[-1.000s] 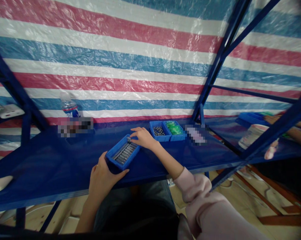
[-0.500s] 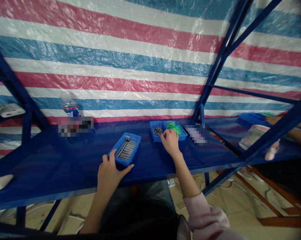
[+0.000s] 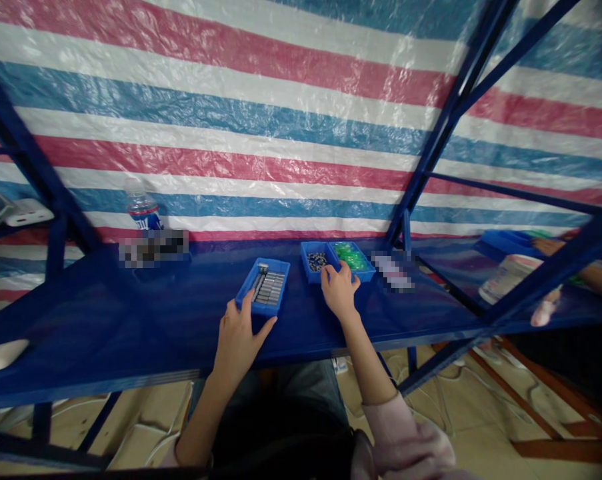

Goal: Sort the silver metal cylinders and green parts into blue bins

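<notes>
My left hand grips the near end of a blue tray, thumb at its front edge and fingers along its left side. Inside lie grey metal cylindrical pieces, most of them in a row. To the right, a pair of blue bins stand side by side. The left one holds small dark metal parts, the right one green plastic pieces. My right hand closes over the front rim where the two meet. Its fingertips are partly hidden.
A water bottle stands at the back left beside a blurred item. A white object lies at the left edge. Right of the bins is another blurred flat item. Blue frame bars rise beyond it; another person's hand is at far right.
My left hand and the tray of metal pieces have moved right and slightly away from me, toward the bins. My right hand stays at the bins, its fingers a little more spread.
</notes>
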Demonstrator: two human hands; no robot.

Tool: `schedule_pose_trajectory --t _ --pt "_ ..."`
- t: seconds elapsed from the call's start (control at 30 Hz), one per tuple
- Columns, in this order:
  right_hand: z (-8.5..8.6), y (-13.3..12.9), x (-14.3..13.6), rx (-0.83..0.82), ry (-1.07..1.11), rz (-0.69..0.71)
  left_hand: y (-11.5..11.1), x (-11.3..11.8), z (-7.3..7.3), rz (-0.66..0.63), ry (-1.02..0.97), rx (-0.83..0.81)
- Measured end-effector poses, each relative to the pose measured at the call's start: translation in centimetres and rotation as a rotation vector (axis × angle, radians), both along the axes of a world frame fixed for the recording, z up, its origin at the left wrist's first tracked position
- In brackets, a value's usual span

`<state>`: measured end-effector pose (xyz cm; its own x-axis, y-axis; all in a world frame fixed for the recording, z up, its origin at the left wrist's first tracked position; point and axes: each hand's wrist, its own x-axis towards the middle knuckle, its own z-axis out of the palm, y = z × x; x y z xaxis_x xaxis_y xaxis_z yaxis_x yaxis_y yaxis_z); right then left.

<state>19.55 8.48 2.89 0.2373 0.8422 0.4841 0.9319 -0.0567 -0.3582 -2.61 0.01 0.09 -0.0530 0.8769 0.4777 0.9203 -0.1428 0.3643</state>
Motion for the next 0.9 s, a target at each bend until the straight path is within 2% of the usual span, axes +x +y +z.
schedule_pose_trajectory --t 0.2,0.27,0.33,0.43,0.5,0.73,0.9 --pt "0.2 -0.6 -0.2 -0.025 0.002 -0.041 -0.7 0.4 0.5 0.096 0.074 0.197" --pt "0.4 -0.6 -0.1 -0.047 0.015 -0.025 -0.6 0.3 0.4 0.037 0.1 0.266" --pt "0.5 -0.5 -0.1 -0.045 0.011 -0.007 -0.4 0.2 0.2 -0.089 0.134 0.309" --pt "0.6 -0.6 -0.4 -0.013 -0.046 0.001 -0.3 0.1 0.0 -0.243 0.215 0.3" --pt "0.5 -0.8 -0.8 0.008 -0.091 0.002 -0.4 0.3 0.0 -0.27 0.269 0.269" --pt "-0.7 -1.9 -2.0 0.114 -0.172 0.039 -0.7 1.4 0.3 -0.236 0.32 0.187" --pt "-1.3 -3.1 -3.1 0.119 -0.178 0.093 -0.1 3.0 0.2 -0.198 0.302 0.176"
